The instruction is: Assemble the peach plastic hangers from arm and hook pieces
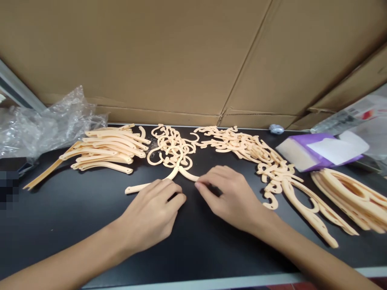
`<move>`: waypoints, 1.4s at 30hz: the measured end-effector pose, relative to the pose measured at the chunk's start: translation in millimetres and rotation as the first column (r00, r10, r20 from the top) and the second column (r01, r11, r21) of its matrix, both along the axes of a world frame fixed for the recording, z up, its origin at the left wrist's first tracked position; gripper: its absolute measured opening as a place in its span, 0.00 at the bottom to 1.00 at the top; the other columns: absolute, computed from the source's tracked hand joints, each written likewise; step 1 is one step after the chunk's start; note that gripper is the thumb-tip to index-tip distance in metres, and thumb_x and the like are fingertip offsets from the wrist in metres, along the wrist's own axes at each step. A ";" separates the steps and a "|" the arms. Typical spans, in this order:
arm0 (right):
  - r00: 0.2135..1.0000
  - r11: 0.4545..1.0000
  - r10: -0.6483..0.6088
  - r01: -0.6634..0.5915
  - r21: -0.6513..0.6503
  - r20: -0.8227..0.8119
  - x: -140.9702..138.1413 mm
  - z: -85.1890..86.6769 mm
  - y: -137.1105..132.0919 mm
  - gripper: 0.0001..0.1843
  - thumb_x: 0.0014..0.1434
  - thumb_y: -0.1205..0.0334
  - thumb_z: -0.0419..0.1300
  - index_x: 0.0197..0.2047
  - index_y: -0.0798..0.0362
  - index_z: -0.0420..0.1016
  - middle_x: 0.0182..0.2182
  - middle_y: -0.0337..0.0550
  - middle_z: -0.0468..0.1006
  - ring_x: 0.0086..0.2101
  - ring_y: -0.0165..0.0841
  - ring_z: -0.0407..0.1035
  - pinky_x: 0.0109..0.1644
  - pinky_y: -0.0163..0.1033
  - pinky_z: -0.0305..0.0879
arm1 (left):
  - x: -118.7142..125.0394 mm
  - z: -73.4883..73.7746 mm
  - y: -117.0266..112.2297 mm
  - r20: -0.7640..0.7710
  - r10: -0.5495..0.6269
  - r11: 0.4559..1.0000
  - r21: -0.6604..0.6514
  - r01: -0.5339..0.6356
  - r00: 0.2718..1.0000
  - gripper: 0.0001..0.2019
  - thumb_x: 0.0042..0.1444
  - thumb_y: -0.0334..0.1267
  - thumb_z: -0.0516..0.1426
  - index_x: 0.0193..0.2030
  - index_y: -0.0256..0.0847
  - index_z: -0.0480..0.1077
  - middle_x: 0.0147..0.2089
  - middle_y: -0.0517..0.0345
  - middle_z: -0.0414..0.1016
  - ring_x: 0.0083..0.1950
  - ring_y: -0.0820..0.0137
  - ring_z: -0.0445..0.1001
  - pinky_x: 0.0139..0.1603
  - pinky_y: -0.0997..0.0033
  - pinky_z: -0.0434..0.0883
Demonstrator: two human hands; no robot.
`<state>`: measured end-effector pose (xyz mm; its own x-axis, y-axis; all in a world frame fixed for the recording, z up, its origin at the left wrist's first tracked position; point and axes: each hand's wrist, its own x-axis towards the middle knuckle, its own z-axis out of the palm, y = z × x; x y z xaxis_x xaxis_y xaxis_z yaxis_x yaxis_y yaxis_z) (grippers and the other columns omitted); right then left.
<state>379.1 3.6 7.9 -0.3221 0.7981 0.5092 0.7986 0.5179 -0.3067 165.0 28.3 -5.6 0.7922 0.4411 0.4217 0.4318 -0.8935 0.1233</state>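
My left hand point(151, 213) is closed over a long peach plastic hanger arm point(136, 188), whose end with a small hole sticks out to the left. In the pinched fingers of my right hand point(231, 195) is a curved peach hanger piece point(188, 174). The two pieces meet, or nearly meet, below the hook pile; whether they are joined I cannot tell. Just beyond them lies a heap of peach hanger hooks point(172, 145). My fingers cover parts of both held pieces.
Stacked hanger arms point(111, 147) lie at left beside clear plastic wrap point(54, 125). Small curved parts point(244, 145) spread across the back right. Hanger-shaped pieces point(350, 193) and a purple tissue pack point(314, 151) sit at right. Cardboard point(151, 60) stands behind the black table point(205, 253).
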 end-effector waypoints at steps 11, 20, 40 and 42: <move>0.995 0.997 0.064 -0.067 0.035 0.074 -9.2 -16.1 -47.7 0.08 0.63 0.69 0.59 0.43 0.59 0.79 0.42 0.53 0.80 0.44 0.44 0.72 0.46 0.50 0.73 | -0.7 -4.1 -3.8 -0.022 0.013 0.995 0.098 -0.011 1.000 0.09 0.59 0.23 0.54 0.39 0.35 0.74 0.41 0.51 0.78 0.43 0.60 0.76 0.42 0.59 0.78; 0.983 0.997 0.018 -0.031 0.069 0.181 -13.1 -19.9 -52.4 0.10 0.65 0.67 0.55 0.44 0.59 0.77 0.45 0.54 0.80 0.45 0.46 0.74 0.47 0.53 0.75 | -2.9 -0.6 -22.4 -0.146 0.077 0.986 0.158 -0.054 0.986 0.15 0.58 0.22 0.51 0.48 0.31 0.74 0.48 0.45 0.80 0.48 0.57 0.78 0.46 0.58 0.80; 0.959 1.000 0.005 0.003 -0.026 0.283 -13.6 -23.5 -75.6 0.22 0.67 0.63 0.52 0.59 0.66 0.73 0.59 0.62 0.74 0.59 0.50 0.68 0.60 0.57 0.72 | -41.2 -8.1 -53.2 -0.211 0.124 0.988 -0.069 -0.141 0.970 0.23 0.70 0.37 0.48 0.71 0.40 0.57 0.73 0.53 0.59 0.72 0.62 0.60 0.71 0.54 0.65; 0.959 1.000 0.005 0.003 -0.026 0.284 -13.5 -23.8 -75.4 0.22 0.67 0.63 0.52 0.59 0.66 0.73 0.59 0.62 0.74 0.60 0.50 0.68 0.60 0.57 0.72 | -40.8 -7.8 -53.0 -0.217 0.129 0.988 -0.057 -0.144 0.968 0.23 0.70 0.37 0.48 0.71 0.40 0.57 0.73 0.54 0.59 0.72 0.62 0.60 0.70 0.54 0.66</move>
